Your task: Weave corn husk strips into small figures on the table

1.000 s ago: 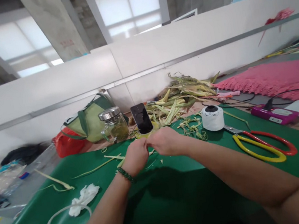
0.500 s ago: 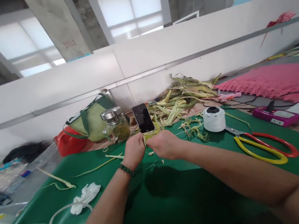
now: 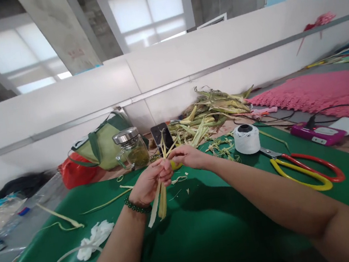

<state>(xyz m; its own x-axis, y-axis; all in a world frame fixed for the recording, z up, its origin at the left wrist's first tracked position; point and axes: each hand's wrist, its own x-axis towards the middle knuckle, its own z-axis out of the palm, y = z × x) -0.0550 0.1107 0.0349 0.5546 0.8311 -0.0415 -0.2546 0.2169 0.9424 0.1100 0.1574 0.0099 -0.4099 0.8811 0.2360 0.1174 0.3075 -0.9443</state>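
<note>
My left hand, with a green bead bracelet at the wrist, is closed around a small bundle of pale corn husk strips. Wide ends of the strips hang below the fist, while thin ends stick up above it. Close beside it, my right hand pinches at the upper part of the same bundle; its fingertips partly cover the husk there. Behind the hands a dark phone leans upright, partly hidden by the strips. Small husk scraps lie on the green mat below.
A lidded glass jar and a green bag stand at the back left. Husks are heaped behind. To the right are a white thread spool, red-and-yellow-handled scissors and a purple power strip. Crumpled tissue lies left.
My hands were together in front of the phone, with the husk mostly hidden. Now the left hand has turned, strips show above and below it, and the right hand has shifted slightly up.
</note>
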